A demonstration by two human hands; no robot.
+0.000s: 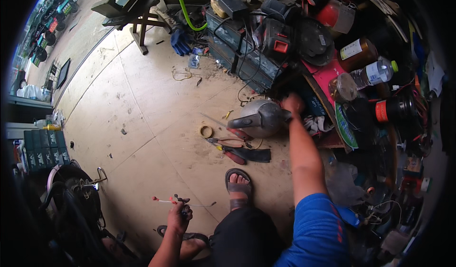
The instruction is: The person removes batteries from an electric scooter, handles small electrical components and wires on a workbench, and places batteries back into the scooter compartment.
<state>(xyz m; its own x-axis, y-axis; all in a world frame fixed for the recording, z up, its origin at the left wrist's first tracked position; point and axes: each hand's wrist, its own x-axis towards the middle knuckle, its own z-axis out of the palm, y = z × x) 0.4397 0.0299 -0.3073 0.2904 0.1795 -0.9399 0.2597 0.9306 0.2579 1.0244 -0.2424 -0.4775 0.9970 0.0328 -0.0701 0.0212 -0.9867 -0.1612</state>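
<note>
My left hand (pixel 180 215) is closed around short thin wires (pixel 202 204) with small red and dark end pieces, held above the floor. With the arm stretched forward, my right hand (pixel 293 104) reaches in beside a cluttered low shelf, just past a grey metal kettle (pixel 270 116). Its fingers are mostly in shadow, so any grip there is hidden. On the floor by the kettle lie a roll of yellowish tape (pixel 205 131), pliers (pixel 230 141) with pale orange handles, a screwdriver (pixel 239 133) with a red handle and a flat black strip (pixel 256 155).
A dark metal toolbox (pixel 228 46) piled with power tools and cables stands ahead. Bottles and jars, including a clear bottle (pixel 376 73), crowd the shelf at right. A blue glove (pixel 180 42) lies near a wooden stand (pixel 140 34). Stacked dark boxes (pixel 45 148) sit at left.
</note>
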